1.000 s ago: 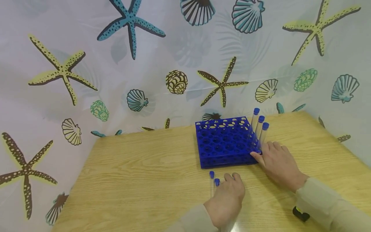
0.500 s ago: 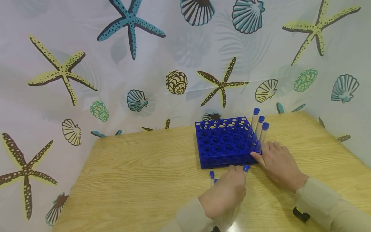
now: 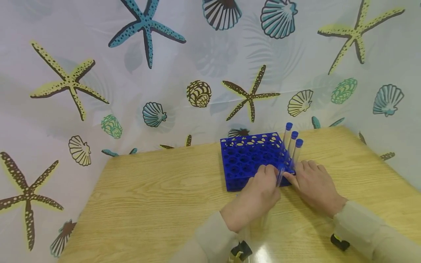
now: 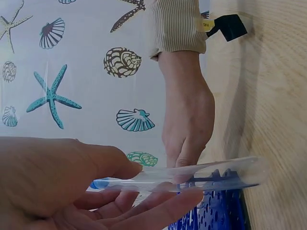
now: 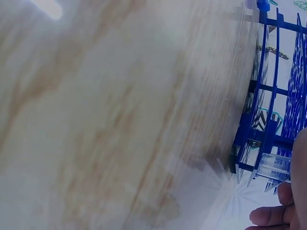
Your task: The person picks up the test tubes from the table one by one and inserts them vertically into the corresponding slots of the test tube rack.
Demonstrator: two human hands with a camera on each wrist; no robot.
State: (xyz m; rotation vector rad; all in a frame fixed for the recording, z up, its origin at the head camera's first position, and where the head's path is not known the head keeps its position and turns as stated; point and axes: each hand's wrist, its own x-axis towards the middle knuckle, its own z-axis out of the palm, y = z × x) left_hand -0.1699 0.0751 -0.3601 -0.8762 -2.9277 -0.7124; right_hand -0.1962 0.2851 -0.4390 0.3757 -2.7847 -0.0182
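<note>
A blue test tube rack (image 3: 236, 182) stands on the wooden table, with three blue-capped test tubes (image 3: 297, 153) upright along its right side. My left hand (image 3: 253, 199) pinches a clear test tube (image 4: 230, 175) between thumb and fingers, close to the front of the rack. The tube's blue cap (image 4: 100, 183) sits in against the palm, and its rounded end points away from the hand. At the rack's front right corner my right hand (image 3: 314, 186) grips the rack, thumb on the front edge and fingers along the side.
Behind my left wrist, more test tubes lie on the table (image 3: 148, 204), mostly hidden by the arm. A white curtain (image 3: 184, 54) printed with starfish and shells hangs behind the table. Small black devices (image 3: 340, 242) are strapped at both sleeves.
My left hand has picked up a test tube from the table and carried it forward and up to the rack's front. My right hand has stayed at the rack's corner.
</note>
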